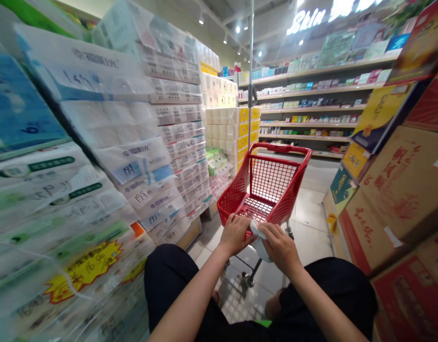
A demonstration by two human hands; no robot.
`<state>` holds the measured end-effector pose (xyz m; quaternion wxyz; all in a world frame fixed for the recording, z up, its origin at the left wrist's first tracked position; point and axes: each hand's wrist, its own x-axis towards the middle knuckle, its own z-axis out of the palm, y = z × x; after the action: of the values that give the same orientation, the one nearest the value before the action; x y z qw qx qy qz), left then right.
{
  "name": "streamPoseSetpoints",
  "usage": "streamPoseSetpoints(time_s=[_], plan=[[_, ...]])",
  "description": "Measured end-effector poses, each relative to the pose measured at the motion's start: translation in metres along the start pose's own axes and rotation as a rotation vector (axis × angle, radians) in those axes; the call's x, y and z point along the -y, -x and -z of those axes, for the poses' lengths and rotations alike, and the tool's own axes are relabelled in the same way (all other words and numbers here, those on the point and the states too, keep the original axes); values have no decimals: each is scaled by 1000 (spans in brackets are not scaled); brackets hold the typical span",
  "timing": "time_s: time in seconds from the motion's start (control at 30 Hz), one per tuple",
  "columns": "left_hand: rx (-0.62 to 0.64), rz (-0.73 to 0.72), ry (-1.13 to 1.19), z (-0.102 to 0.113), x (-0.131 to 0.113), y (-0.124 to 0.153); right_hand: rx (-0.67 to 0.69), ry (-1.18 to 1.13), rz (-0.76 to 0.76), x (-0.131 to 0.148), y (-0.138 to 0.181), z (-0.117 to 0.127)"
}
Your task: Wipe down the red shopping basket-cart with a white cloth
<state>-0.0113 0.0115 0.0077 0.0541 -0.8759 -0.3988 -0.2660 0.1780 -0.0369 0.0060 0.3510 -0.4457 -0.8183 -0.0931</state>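
Two bare hands meet at the near edge of a red shopping cart [274,173] in a store aisle. The left hand [236,233] curls its fingers over the rim; the right hand [281,246] pinches a crumpled white cloth [263,251] against the same edge, part of it hanging below the fingers. The cart, its basket a plastic grid, stands on wheels on pale, glossy floor tiles [313,225], just beyond the person's dark trousers [338,285]. Wrapped paper packs [144,164] with handwritten prices rise along the left side, a yellow starburst sign [87,270] among them. Cardboard boxes [400,185] line the right. Beyond a slim upright pole [251,61], stocked shelves [307,110] run across the back wall beneath a lit white sign [307,21] and small ceiling lamps [237,29].
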Motion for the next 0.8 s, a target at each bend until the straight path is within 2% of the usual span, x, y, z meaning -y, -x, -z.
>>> streamPoseSetpoints(time_s=[0.1, 0.27, 0.37, 0.47, 0.67, 0.8], plan=[[39, -103, 18, 10, 12, 0, -42, 21, -73, -13, 3, 6], [-13, -12, -53, 15, 39, 3, -133, 51, -188, -26, 13, 9], [-28, -12, -65, 10, 41, 3, -160, 67, -277, -25, 17, 7], [-37, -4, -84, 4, 33, 2, -168, 78, -337, -13, 16, -1], [-72, 57, -128, -7, 17, -2, -98, 113, -185, 20, -6, -27], [-85, 71, -114, -7, 17, -2, -34, 139, -118, 19, -13, -30]])
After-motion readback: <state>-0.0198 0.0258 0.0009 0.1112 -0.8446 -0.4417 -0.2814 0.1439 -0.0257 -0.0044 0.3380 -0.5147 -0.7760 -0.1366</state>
